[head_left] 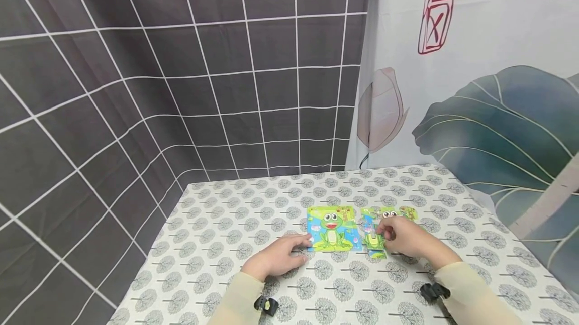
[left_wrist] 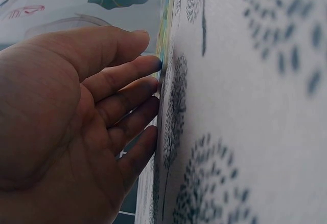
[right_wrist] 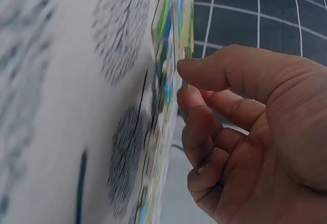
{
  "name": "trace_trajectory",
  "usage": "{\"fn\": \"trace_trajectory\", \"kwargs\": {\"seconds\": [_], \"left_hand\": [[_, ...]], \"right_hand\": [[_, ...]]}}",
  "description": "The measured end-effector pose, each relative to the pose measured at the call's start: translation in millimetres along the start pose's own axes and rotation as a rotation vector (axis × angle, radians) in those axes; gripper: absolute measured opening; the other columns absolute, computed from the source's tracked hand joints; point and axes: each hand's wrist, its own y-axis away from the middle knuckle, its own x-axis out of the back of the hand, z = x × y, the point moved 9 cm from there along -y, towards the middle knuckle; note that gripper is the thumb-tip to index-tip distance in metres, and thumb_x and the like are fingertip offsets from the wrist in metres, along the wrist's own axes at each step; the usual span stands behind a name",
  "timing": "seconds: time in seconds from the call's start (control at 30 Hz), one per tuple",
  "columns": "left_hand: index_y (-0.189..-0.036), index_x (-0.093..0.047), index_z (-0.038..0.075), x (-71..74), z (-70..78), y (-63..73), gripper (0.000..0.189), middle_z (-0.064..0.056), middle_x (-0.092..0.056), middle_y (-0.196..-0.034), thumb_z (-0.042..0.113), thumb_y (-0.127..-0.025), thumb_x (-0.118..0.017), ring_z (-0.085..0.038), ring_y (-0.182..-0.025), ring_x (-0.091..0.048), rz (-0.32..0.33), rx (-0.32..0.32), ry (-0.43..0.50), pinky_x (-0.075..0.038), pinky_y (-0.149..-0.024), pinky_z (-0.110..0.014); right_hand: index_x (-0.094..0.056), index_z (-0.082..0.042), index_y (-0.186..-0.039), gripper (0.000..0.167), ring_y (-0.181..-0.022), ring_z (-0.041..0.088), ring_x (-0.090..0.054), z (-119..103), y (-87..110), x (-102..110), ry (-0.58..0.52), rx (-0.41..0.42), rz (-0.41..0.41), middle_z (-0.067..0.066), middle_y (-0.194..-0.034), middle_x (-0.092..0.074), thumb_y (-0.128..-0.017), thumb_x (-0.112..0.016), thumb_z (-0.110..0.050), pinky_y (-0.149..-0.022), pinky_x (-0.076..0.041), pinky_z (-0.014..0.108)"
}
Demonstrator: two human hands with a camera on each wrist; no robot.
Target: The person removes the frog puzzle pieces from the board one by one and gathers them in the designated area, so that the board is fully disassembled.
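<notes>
A square frog picture (head_left: 331, 228), bright green and blue, lies flat on the patterned tablecloth. My left hand (head_left: 285, 254) rests at its left edge, fingers loosely extended and fingertips down on the cloth and the picture's border; the left wrist view shows nothing in the palm. To the right of the picture lies a matching frog jigsaw puzzle (head_left: 370, 218) in separate pieces. Over it, my right hand (head_left: 404, 237) pinches a thin puzzle piece (right_wrist: 186, 80) between thumb and forefinger, its other fingers curled in. The hand hides part of the puzzle's right side.
A loose-looking puzzle piece (head_left: 409, 212) lies at the puzzle's upper right. The tree-print tablecloth (head_left: 253, 204) stretches around the pictures. Behind stand a dark grid curtain (head_left: 271, 89) and a white curtain with leaf prints (head_left: 398, 28).
</notes>
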Motion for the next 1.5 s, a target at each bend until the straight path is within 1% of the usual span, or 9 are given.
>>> {"fn": "trace_trajectory", "kwargs": {"seconds": [0.2,0.4,0.5,0.63,0.73,0.83,0.93,1.2,1.5], "left_hand": [[-0.133,-0.069,0.023,0.6,1.5,1.8,0.033,0.010,-0.047,-0.160,0.028,-0.101,-0.069,-0.019,-0.149,-0.041,0.002,0.007,0.011,-0.031,-0.125,-0.046],[-0.134,-0.069,0.021,2.0,3.3,3.3,0.034,0.009,-0.048,-0.160,0.027,-0.101,-0.069,-0.020,-0.149,-0.041,0.003,0.011,0.019,-0.032,-0.125,-0.046],[-0.134,-0.069,0.020,2.7,4.2,2.9,0.034,0.009,-0.048,-0.160,0.027,-0.101,-0.069,-0.020,-0.149,-0.041,0.002,0.009,0.022,-0.032,-0.125,-0.046],[-0.134,-0.068,0.020,3.4,5.4,2.4,0.034,0.009,-0.048,-0.160,0.026,-0.101,-0.069,-0.021,-0.149,-0.041,0.002,0.003,0.023,-0.032,-0.125,-0.046],[-0.134,-0.068,0.019,3.8,5.7,2.5,0.034,0.009,-0.048,-0.160,0.026,-0.101,-0.069,-0.021,-0.149,-0.041,0.004,-0.002,0.022,-0.032,-0.125,-0.046],[-0.135,-0.068,0.019,4.0,5.3,2.8,0.034,0.009,-0.048,-0.160,0.026,-0.101,-0.069,-0.021,-0.149,-0.041,0.004,-0.003,0.020,-0.032,-0.125,-0.046],[-0.135,-0.068,0.019,4.0,4.4,3.2,0.035,0.009,-0.048,-0.160,0.026,-0.101,-0.069,-0.021,-0.149,-0.041,0.004,-0.002,0.019,-0.032,-0.125,-0.046],[-0.135,-0.068,0.020,3.8,3.2,3.6,0.035,0.009,-0.047,-0.160,0.027,-0.101,-0.069,-0.021,-0.149,-0.041,0.003,0.004,0.022,-0.031,-0.125,-0.047],[-0.136,-0.068,0.018,3.6,4.8,3.7,0.036,0.008,-0.047,-0.161,0.026,-0.101,-0.068,-0.022,-0.150,-0.041,0.000,0.001,0.011,-0.031,-0.126,-0.047]], "right_hand": [[-0.068,-0.010,-0.100,0.030,-0.072,0.015,-0.050,16,14.4,9,-0.038,0.003,-0.037,0.000,-0.081,-0.055,-0.077,-0.077,0.007,-0.061,-0.047,0.026],[-0.068,-0.006,-0.102,0.029,-0.074,0.014,-0.051,29,25.6,18,-0.092,0.024,-0.064,0.001,-0.082,-0.056,-0.077,-0.077,0.007,-0.063,-0.048,0.025],[-0.068,-0.006,-0.102,0.029,-0.074,0.013,-0.052,37,30.0,21,-0.116,0.013,-0.078,0.001,-0.082,-0.056,-0.077,-0.077,0.006,-0.064,-0.049,0.025],[-0.068,-0.006,-0.102,0.030,-0.072,0.012,-0.051,44,36.6,26,-0.120,0.025,-0.100,0.001,-0.081,-0.056,-0.076,-0.076,0.005,-0.063,-0.047,0.025],[-0.068,-0.005,-0.102,0.029,-0.070,0.010,-0.050,44,40.5,28,-0.116,0.053,-0.114,0.001,-0.080,-0.056,-0.076,-0.076,0.005,-0.062,-0.046,0.025],[-0.068,-0.006,-0.101,0.030,-0.069,0.009,-0.050,44,42.2,29,-0.110,0.054,-0.117,0.000,-0.079,-0.056,-0.075,-0.078,0.004,-0.060,-0.045,0.025],[-0.068,-0.006,-0.100,0.031,-0.070,0.010,-0.050,45,42.7,29,-0.103,0.039,-0.117,0.000,-0.079,-0.057,-0.074,-0.080,0.003,-0.060,-0.044,0.025],[-0.069,-0.007,-0.102,0.030,-0.070,0.011,-0.050,52,40.1,24,-0.094,0.008,-0.112,-0.001,-0.079,-0.057,-0.076,-0.081,0.001,-0.060,-0.044,0.026],[-0.069,-0.007,-0.102,0.031,-0.068,0.011,-0.049,54,40.1,23,-0.121,0.014,-0.117,0.001,-0.079,-0.056,-0.076,-0.081,0.003,-0.060,-0.043,0.025]]}}
